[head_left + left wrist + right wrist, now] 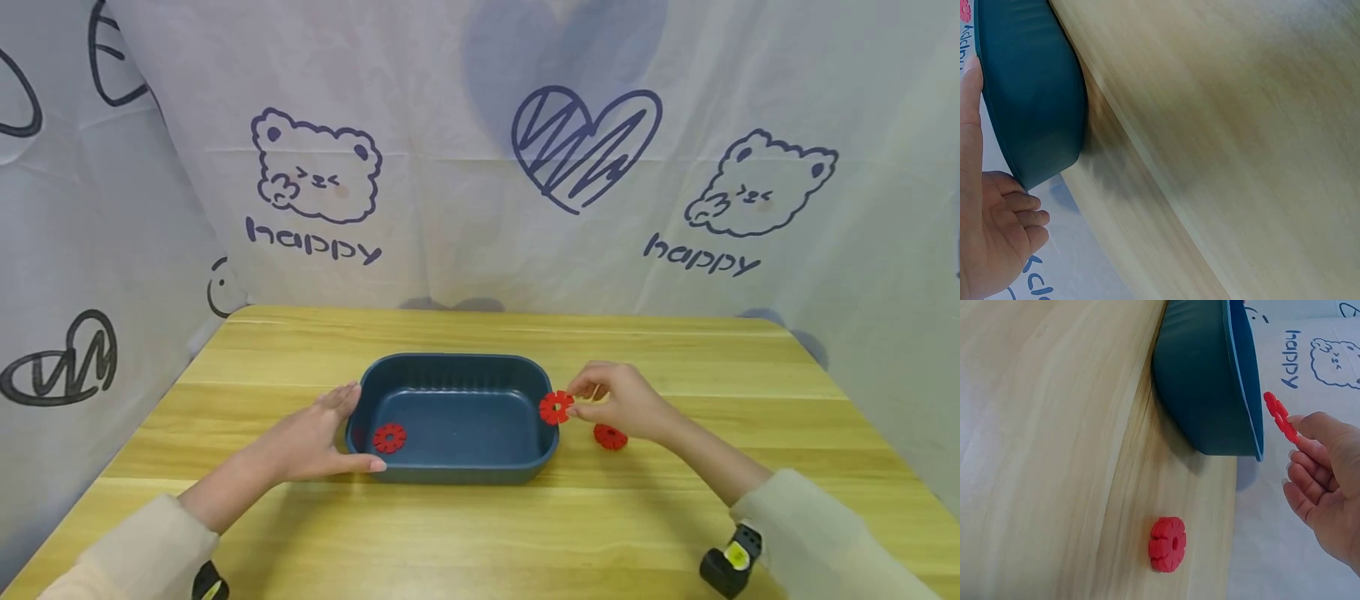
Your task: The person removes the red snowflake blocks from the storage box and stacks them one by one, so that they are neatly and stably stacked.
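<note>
A dark teal basin [457, 477] stands on the table. My left hand [311, 437] rests against its left end, the thumb extended along the front rim and the other fingers on the end wall. Between thumb and index finger, my right hand [630, 400] pinches a red snowflake disc [556, 408] just over the basin's right rim. In the right wrist view that disc [1280, 417] is seen nearly edge-on. Another red disc [389, 438] lies inside the basin at the left. Below my right hand, a short stack of red discs [1167, 544] sits on the table.
The wooden table [480, 542] runs back to a white cloth [450, 208] printed with bears and hearts. More cloth hangs at the left and right sides. A small black device [731, 562] is strapped at the right sleeve.
</note>
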{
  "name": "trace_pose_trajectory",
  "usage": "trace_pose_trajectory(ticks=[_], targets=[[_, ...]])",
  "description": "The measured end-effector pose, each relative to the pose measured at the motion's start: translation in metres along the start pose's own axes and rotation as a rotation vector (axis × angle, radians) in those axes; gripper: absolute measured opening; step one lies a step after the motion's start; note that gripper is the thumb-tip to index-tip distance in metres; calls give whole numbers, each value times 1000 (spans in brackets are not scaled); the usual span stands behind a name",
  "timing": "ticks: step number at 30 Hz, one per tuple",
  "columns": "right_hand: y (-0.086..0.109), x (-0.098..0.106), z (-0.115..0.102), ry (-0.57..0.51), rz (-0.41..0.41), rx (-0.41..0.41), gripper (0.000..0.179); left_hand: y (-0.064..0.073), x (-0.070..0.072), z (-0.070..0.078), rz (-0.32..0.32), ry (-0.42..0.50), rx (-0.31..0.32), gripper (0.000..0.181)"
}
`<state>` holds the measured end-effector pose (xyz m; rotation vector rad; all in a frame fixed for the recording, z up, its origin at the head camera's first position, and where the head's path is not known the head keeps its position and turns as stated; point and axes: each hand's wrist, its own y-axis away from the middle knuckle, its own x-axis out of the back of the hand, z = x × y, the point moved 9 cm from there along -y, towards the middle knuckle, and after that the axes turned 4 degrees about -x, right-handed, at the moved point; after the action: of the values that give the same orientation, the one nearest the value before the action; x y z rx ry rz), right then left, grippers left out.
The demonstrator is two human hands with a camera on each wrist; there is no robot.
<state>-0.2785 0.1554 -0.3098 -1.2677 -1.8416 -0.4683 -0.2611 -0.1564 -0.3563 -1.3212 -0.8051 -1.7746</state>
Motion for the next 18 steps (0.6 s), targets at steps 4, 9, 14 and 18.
trace_pose_trajectory(ticks=[4, 9, 14, 18], targets=[[6, 3, 6, -8, 29, -12, 13, -1, 0, 1, -6, -1, -3, 113], [16, 9, 16, -4, 73, -24, 12, -2, 0, 1, -7, -4, -6, 113], [27, 12, 33, -10, 105, -63, 11, -2, 0, 1, -5, 0, -7, 113], [34, 11, 48, -20, 122, -91, 10, -1, 1, 1, -2, 2, -6, 112]])
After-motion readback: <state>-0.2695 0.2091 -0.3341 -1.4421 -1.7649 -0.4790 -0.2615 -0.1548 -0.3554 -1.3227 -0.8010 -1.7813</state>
